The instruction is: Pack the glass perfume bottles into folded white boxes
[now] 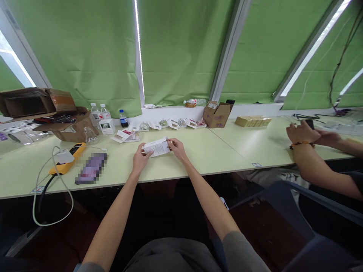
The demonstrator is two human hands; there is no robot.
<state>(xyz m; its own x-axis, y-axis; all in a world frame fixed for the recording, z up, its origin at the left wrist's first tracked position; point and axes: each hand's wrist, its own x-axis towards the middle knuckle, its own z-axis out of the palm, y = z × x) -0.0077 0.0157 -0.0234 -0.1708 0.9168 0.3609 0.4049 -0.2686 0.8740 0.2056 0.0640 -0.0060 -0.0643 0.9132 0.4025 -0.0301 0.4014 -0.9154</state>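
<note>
A small white box (pixel 156 147) with printed text on its face is held up just above the near part of the pale table. My left hand (pixel 140 156) grips its left end, thumb across the front. At the right end, the fingers of my right hand (pixel 177 148) are closed on the box's edge. Behind it stands a row of opened small white boxes, among them one box (pixel 172 123) and another box (pixel 191 122), with small items beside them that are too small to name. Closer to my left hand lies one more opened box (pixel 124 136).
To the left are a phone (pixel 92 168), a yellow power strip (pixel 74 156) with a white cable, and brown cartons (pixel 70 126). A blue-capped bottle (pixel 123 119) stands behind. Further right are a small carton (pixel 217 114), yellowish boxes (pixel 252 121) and a co-worker's hands (pixel 304 134).
</note>
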